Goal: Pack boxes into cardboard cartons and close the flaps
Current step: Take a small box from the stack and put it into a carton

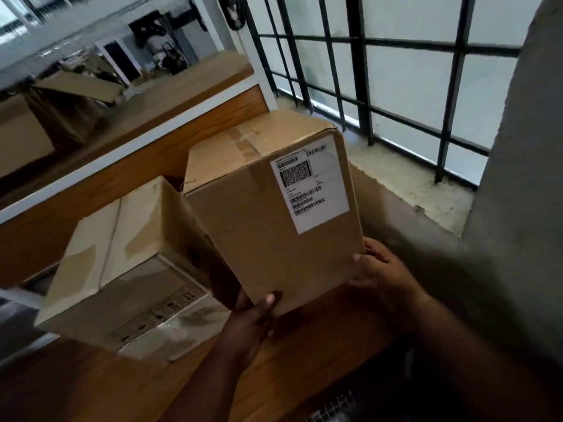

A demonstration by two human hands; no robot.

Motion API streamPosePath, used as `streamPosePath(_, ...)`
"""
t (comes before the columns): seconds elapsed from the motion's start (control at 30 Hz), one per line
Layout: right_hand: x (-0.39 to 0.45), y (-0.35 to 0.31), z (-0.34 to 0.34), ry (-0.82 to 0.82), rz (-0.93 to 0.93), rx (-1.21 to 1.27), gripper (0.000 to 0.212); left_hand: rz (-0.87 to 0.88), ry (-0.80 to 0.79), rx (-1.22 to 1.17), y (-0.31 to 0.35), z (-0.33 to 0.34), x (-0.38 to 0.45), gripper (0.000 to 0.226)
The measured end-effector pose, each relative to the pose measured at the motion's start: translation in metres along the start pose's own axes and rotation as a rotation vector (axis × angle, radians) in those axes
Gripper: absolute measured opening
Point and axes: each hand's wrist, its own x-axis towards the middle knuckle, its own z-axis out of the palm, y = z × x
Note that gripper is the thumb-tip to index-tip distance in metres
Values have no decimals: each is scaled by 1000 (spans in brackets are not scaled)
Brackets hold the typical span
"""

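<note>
Gripping carton (268, 239) — both hands beneath

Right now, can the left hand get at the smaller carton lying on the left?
Probably not yet: the left hand is gripping the bottom edge of the labelled box. The smaller carton lies just beside it, unobstructed, so releasing that grip would free the way.

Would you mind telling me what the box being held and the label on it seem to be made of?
The held box looks like plain brown corrugated cardboard: matte, creased edges, brown tape on top. Its label seems white printed paper, probably adhesive, lying flat with barcodes.
</note>
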Motion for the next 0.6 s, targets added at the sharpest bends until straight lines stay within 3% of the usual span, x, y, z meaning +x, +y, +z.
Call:
streamPosePath(0.23, -8, -2, -1, -35, -73, 99, 52, 39, -6, -5, -3, 6, -9, 84)
streamPosePath(0.4, -13, -14, -1, -30, -147, 279, 40, 91, -56, -6, 5, 18, -17, 103)
streamPosePath(0.6, -32, -17, 0, -71, -219, 389, 40, 180, -64, -5, 25, 15, -32, 91)
